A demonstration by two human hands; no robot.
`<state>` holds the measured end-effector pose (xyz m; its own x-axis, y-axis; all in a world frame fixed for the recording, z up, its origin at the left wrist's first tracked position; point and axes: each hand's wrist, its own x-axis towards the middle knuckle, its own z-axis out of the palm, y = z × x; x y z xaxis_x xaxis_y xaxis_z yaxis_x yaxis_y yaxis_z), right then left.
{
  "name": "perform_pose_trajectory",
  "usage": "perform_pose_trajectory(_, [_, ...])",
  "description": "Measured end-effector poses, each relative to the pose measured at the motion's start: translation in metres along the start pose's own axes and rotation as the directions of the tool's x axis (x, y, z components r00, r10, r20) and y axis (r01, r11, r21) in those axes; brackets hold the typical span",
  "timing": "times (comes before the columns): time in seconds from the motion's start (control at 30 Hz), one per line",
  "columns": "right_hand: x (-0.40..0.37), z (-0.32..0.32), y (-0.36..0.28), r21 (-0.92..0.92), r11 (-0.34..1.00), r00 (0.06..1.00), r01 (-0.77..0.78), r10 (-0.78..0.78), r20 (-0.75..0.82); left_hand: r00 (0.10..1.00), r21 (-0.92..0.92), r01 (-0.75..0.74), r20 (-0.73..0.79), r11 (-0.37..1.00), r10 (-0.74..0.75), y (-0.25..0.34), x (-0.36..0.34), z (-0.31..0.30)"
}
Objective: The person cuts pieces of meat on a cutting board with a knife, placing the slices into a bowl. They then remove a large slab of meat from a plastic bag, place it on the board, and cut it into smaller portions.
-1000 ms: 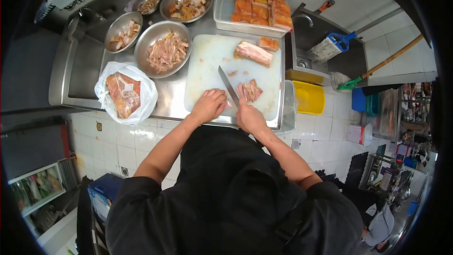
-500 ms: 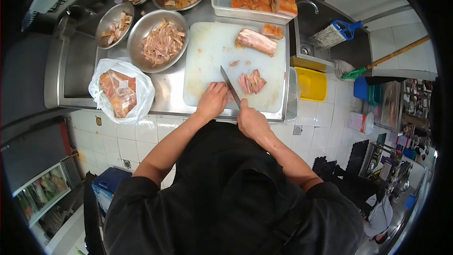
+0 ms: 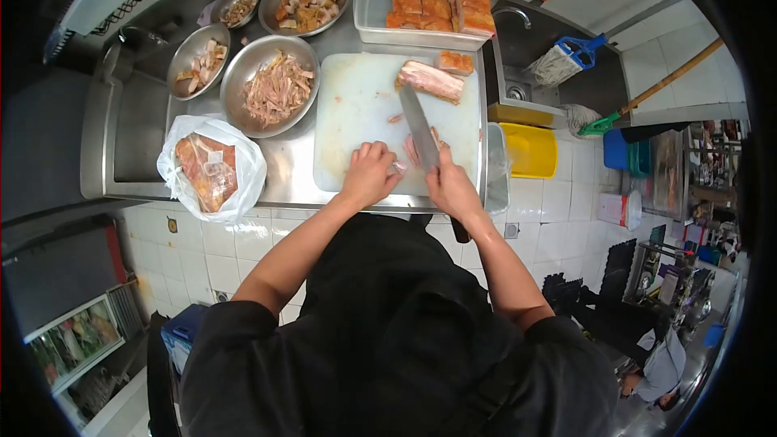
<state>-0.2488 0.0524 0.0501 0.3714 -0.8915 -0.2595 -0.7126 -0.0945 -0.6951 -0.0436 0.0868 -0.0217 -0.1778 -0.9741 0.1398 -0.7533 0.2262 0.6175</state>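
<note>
My right hand (image 3: 453, 190) grips a large knife (image 3: 420, 125) whose flat blade lies over the sliced meat (image 3: 411, 148) on the white cutting board (image 3: 356, 105). My left hand (image 3: 370, 174) rests with curled fingers on the board's near edge, touching the slices just left of the blade. A whole slab of pork belly (image 3: 430, 80) and a small orange-skinned piece (image 3: 455, 62) lie at the board's far right corner.
A steel bowl of meat strips (image 3: 273, 87) sits left of the board, with smaller bowls (image 3: 197, 59) (image 3: 306, 2) behind. A tray of roast pork (image 3: 433, 2), a bagged meat package (image 3: 206, 163), a sink (image 3: 530, 65), a yellow bin (image 3: 530, 150) and mops (image 3: 575, 61) surround the counter.
The knife has turned from on-edge cutting to lying flat over the sliced meat, and my right hand has shifted right. My left hand stayed at the board's near edge.
</note>
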Motion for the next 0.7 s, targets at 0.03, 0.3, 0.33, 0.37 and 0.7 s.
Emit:
perform_pose_trajectory(0.03, [-0.004,-0.006,0.002,0.011,1.000,1.000,-0.008,0.008,-0.025,0.999,0.081,-0.031,-0.013,0.996,0.032,0.005,0.001,0.003])
perform_pose_trajectory(0.3, [-0.029,-0.014,0.052,0.086,0.991,0.993,-0.104,0.108,-0.049,0.980,0.191,-0.129,0.177,0.973,0.096,0.020,0.026,0.021])
perform_pose_trajectory(0.33, [-0.034,-0.013,0.055,0.093,0.990,0.991,-0.108,0.114,-0.064,0.974,0.197,-0.132,0.209,0.971,0.090,0.025,0.029,0.021])
perform_pose_trajectory(0.37, [-0.039,-0.012,0.059,0.097,0.989,0.992,-0.112,0.117,-0.040,0.971,0.198,-0.149,0.213,0.969,0.106,0.030,0.033,0.021])
perform_pose_trajectory(0.7, [-0.062,0.007,0.082,0.141,0.987,0.996,-0.073,0.065,0.060,0.911,-0.156,-0.339,0.194,0.928,0.365,0.131,0.124,0.039])
